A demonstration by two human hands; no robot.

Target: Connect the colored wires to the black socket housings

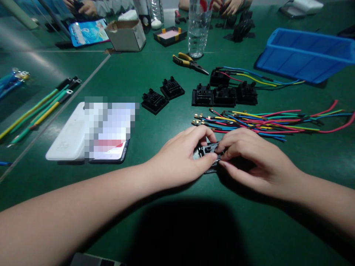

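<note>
My left hand [188, 157] is closed around the left side of a black plastic socket part [208, 149], thumb laid across its near side. My right hand [251, 160] pinches at the same part from the right, fingertips close to the left thumb. Much of the part is hidden by the fingers, and whether the right fingertips also hold something small cannot be seen. Just beyond the hands lies a bundle of coloured wires [249, 121] with metal terminals at the left ends. Behind it stand similar black socket parts [202, 95], one with wires attached [220, 77].
Left of my hands are a white device [66, 133] and a phone [111, 144]. Pliers [190, 63], a water bottle [198, 33], a blue bin [307, 55] and a cardboard box [126, 35] stand farther back. Two more socket parts [155, 100] lie mid-table. Other people's hands [231, 5] work opposite.
</note>
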